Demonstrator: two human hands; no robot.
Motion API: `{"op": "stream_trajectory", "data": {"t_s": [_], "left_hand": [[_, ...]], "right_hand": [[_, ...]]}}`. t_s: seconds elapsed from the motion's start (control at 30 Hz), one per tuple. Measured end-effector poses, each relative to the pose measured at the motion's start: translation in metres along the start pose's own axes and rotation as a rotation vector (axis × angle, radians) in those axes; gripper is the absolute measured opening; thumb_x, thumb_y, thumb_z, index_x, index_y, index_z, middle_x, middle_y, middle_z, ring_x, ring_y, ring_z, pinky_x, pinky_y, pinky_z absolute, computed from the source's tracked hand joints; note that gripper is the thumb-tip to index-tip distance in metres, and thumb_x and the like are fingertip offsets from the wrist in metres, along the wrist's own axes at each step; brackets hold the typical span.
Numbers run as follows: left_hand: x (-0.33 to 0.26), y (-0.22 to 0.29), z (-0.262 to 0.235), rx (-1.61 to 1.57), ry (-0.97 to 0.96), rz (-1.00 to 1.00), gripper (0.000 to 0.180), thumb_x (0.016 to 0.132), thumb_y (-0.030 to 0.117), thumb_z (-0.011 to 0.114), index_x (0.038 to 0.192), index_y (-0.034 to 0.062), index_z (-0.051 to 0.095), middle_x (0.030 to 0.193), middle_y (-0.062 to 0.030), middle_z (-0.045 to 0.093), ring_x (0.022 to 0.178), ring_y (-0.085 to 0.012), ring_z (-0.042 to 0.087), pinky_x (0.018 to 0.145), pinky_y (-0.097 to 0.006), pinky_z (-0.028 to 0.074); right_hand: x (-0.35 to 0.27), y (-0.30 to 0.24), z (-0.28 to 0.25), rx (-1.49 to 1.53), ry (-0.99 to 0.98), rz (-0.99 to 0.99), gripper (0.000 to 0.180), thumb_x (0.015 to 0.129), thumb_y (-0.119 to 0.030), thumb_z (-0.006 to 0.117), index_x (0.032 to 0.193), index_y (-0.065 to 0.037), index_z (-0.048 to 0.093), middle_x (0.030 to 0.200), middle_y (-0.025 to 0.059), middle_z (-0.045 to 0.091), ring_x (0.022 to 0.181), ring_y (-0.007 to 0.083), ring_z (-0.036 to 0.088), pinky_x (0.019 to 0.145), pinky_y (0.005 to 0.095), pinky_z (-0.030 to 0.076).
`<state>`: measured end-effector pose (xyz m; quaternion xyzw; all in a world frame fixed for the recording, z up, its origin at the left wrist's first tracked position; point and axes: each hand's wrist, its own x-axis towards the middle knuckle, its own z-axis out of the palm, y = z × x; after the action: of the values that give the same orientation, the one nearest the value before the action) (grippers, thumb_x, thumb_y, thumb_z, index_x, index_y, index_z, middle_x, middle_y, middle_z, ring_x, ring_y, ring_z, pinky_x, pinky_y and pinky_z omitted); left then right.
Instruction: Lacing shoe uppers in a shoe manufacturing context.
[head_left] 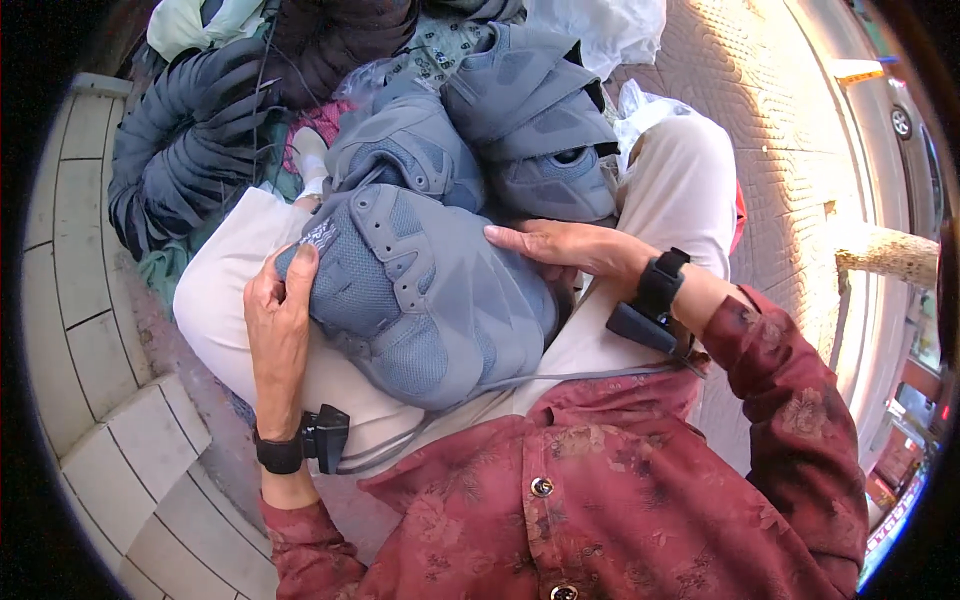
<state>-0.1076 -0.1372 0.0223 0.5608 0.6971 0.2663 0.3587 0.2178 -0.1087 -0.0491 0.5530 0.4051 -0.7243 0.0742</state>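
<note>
A grey shoe upper (465, 290) with mesh panels and a row of lace holes lies across my lap. My left hand (277, 310) is closed on its tongue end, thumb on top next to a small printed label and fingers curled beneath. At the opposite side my right hand (560, 247) grips the upper's edge, with the thumb stretched over the surface and the other fingers mostly hidden below. Just beyond lie more grey uppers (415, 135), nested together, and a stack of them (535, 120) leans to the right.
To the left, a curved bundle of dark uppers (185, 150) lies beside pale tiled steps (90, 260). White plastic sheeting (600, 30) is at the far side. A paved walkway (740, 120), a tree trunk (890, 252) and parked vehicles are on the right. A thin cable crosses my lap.
</note>
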Motion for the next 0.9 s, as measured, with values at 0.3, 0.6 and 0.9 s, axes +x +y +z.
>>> {"op": "stream_trajectory", "data": {"t_s": [0.3, 0.6, 0.9], "left_hand": [[-0.001, -0.007, 0.002, -0.095, -0.037, 0.03, 0.046, 0.098, 0.039, 0.061, 0.101, -0.0064, 0.069, 0.078, -0.0069, 0.062, 0.072, -0.0136, 0.052, 0.068, -0.03, 0.043], [-0.014, -0.013, -0.003, -0.148, -0.122, -0.016, 0.05, 0.095, 0.041, 0.064, 0.11, -0.0069, 0.065, 0.094, -0.014, 0.067, 0.084, -0.0197, 0.062, 0.081, -0.033, 0.049], [-0.041, -0.024, 0.024, -0.482, 0.097, -0.171, 0.054, 0.088, 0.037, 0.074, 0.121, -0.0037, 0.061, 0.11, -0.0106, 0.067, 0.093, -0.0192, 0.065, 0.088, -0.032, 0.052]], "right_hand": [[0.025, 0.018, 0.009, -0.376, 0.185, -0.095, 0.098, 0.093, -0.08, 0.029, 0.118, 0.009, 0.062, 0.116, 0.0319, 0.064, 0.111, 0.0417, 0.062, 0.093, 0.0488, 0.047], [0.008, 0.033, 0.022, -0.488, 0.441, -0.385, 0.079, 0.099, -0.066, 0.039, 0.097, 0.011, 0.058, 0.093, 0.04, 0.062, 0.097, 0.0524, 0.062, 0.083, 0.0529, 0.048], [-0.039, 0.02, 0.015, -0.349, 0.304, -0.307, 0.097, 0.077, -0.083, 0.058, 0.097, 0.011, 0.064, 0.083, 0.02, 0.066, 0.085, 0.0288, 0.065, 0.075, 0.041, 0.05]]}}
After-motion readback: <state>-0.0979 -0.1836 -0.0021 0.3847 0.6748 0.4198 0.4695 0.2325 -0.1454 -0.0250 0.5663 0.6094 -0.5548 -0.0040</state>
